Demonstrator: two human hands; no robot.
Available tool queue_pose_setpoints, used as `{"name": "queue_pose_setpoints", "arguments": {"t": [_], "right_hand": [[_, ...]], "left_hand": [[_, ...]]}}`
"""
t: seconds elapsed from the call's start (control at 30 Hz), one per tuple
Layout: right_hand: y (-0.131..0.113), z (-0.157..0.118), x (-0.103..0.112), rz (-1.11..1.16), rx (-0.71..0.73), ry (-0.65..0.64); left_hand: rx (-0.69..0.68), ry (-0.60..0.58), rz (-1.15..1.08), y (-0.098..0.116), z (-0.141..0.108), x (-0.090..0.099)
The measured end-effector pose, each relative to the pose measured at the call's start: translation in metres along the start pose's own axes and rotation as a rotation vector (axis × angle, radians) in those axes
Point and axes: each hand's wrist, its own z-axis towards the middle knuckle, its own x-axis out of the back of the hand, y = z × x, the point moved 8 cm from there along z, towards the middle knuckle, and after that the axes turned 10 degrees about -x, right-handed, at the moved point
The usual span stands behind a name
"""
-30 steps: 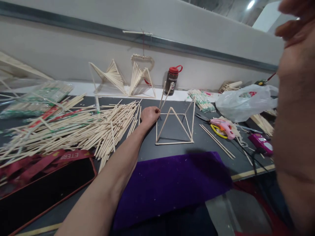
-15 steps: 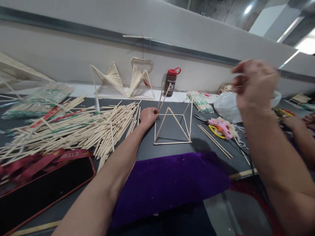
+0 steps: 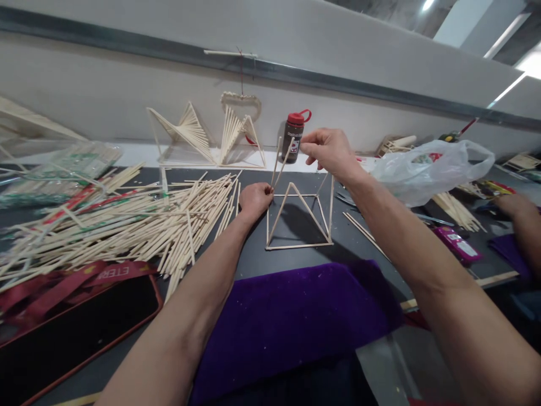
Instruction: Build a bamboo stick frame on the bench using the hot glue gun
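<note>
My left hand (image 3: 255, 202) is closed at the back left corner of a stick frame (image 3: 299, 246), pinching the lower ends of upright wooden sticks (image 3: 276, 163). The frame has a square base with sticks rising in a triangle at the front and another upright stick on the right. My right hand (image 3: 327, 148) hangs in the air above the back of the frame, close to the tip of one upright stick and in front of a dark bottle with a red lid (image 3: 292, 138). Its fingers are apart and nothing shows between them.
Many loose sticks (image 3: 194, 214) lie on the left, beyond a phone (image 3: 84, 332). Twisted stick models (image 3: 186, 135) stand at the wall. Purple cloth (image 3: 296, 316) lies in front; a plastic bag (image 3: 422, 169) and another person's hand (image 3: 518, 208) are right.
My right hand has come down and left from the raised spot on the right to the upright sticks. My left hand stays at the frame's corner. The view has shifted slightly.
</note>
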Motion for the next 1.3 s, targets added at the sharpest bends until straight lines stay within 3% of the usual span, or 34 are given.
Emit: {"name": "queue_pose_setpoints", "arguments": {"t": [0.17, 0.33, 0.63, 0.83, 1.0, 1.17, 1.3], "right_hand": [[-0.005, 0.005, -0.018, -0.146, 0.006, -0.033], [-0.008, 0.008, -0.020, -0.226, 0.026, 0.008], [0.007, 0.017, -0.033, -0.272, 0.029, -0.013], [-0.003, 0.011, -0.022, -0.357, -0.037, 0.023], [-0.011, 0.006, -0.010, -0.291, -0.076, 0.062], [0.015, 0.007, -0.041, -0.132, -0.280, -0.133], [0.030, 0.008, -0.056, 0.024, -0.383, -0.165]], "left_hand": [[-0.005, 0.010, -0.018, 0.001, 0.000, 0.000], [-0.014, 0.013, -0.035, 0.000, 0.002, -0.002], [-0.005, 0.015, -0.028, -0.001, 0.002, -0.002], [-0.018, 0.020, -0.025, -0.001, 0.002, -0.002], [-0.017, 0.012, -0.019, 0.001, 0.001, -0.001], [-0.012, 0.017, -0.010, 0.000, 0.002, -0.002], [-0.022, 0.018, -0.012, 0.000, 0.003, -0.003]]}}
